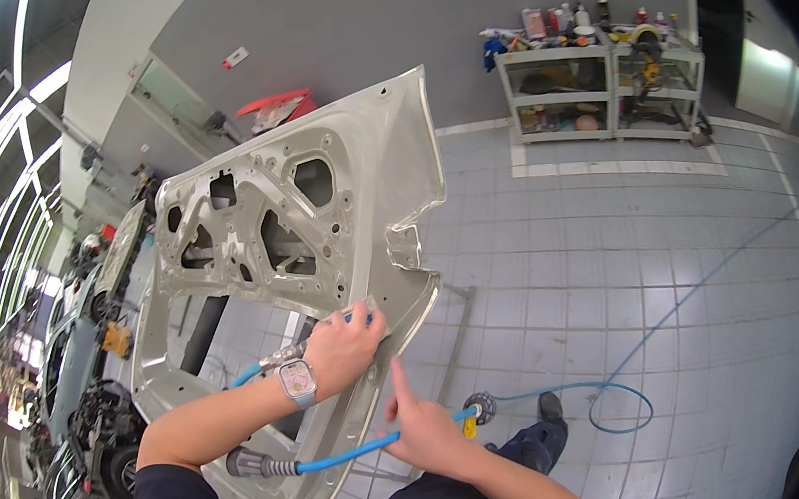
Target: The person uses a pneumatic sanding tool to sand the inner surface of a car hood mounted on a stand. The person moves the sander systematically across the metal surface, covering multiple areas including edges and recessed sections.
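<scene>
A bare, light beige metal car panel [368,185] with several cut-out openings stands tilted before me. My left hand [344,343], with a watch on its wrist, is closed around a small air tool with a blue part [365,320], against the panel's inner edge. A metal fitting [285,354] and blue hose lead from that tool. My right hand [430,437] is beside the panel's right edge, index finger stretched along it. Its other fingers curl over the blue air hose [347,460], their tips hidden. A grey ribbed coupling [255,464] is on the hose's left end.
A metal stand leg [458,343] rises right of the panel. The hose [628,389] loops over the tiled floor [554,300] near my shoe [550,407]. Shelved carts [561,99] with bottles and tools stand by the grey wall. Car parts [110,413] lie left.
</scene>
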